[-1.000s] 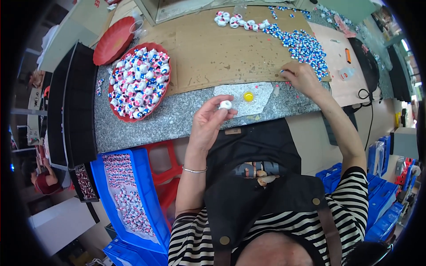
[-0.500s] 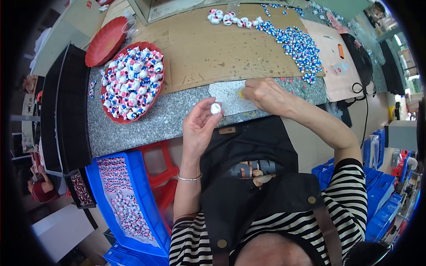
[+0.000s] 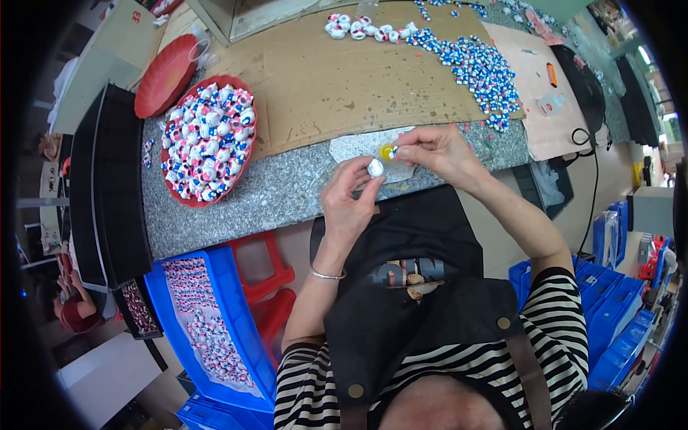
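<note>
My left hand (image 3: 350, 197) pinches a small white rounded piece (image 3: 375, 168) between thumb and fingers, above the counter's front edge. Close beside it, my right hand (image 3: 437, 154) has its fingertips closed on a tiny blue-and-white piece (image 3: 394, 153), partly hidden by the fingers. A small round yellow container (image 3: 386, 152) sits right at those fingertips, on a pale speckled sheet (image 3: 351, 147). The two hands are a short gap apart. To the left, a red scalloped tray (image 3: 254, 136) is heaped with white pieces marked in pink and blue.
A cardboard sheet (image 3: 308, 79) covers much of the grey counter (image 3: 265, 204). Many small blue-and-white pieces (image 3: 476, 72) lie at its right, with a row of larger white pieces (image 3: 358, 29) behind. Another red tray (image 3: 165, 79) stands far left; a blue crate (image 3: 236, 308) is below.
My left hand has moved right with the white piece, nearer the yellow container. My right hand has shifted slightly, and a blue-and-white piece now shows at its fingertips.
</note>
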